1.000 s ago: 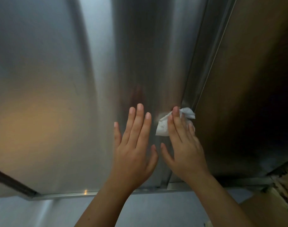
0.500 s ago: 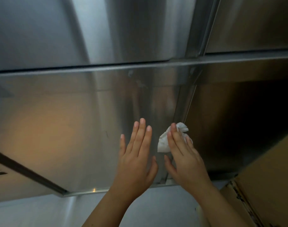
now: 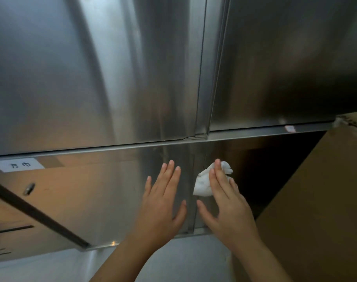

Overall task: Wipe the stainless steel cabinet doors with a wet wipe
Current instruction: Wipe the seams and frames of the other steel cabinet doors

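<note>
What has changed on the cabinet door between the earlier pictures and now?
Mainly the camera tilted up, bringing the upper doors and a label into view. The right hand keeps pressing the wet wipe at the door seam; the left hand stays flat beside it.

Wet wipe [image 3: 203, 183] between right hand [image 3: 228, 204] and cabinet door [image 3: 104, 200], left hand [image 3: 161, 202] beside.

Bare forearms [image 3: 122, 259] lead to the left hand [image 3: 161, 208] and right hand [image 3: 228, 208], nails short.

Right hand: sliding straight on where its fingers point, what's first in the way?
Likely the horizontal steel rail above the lower cabinet door, just under the upper doors' seam. The right hand presses the wet wipe flat; only bare steel lies between.
</note>
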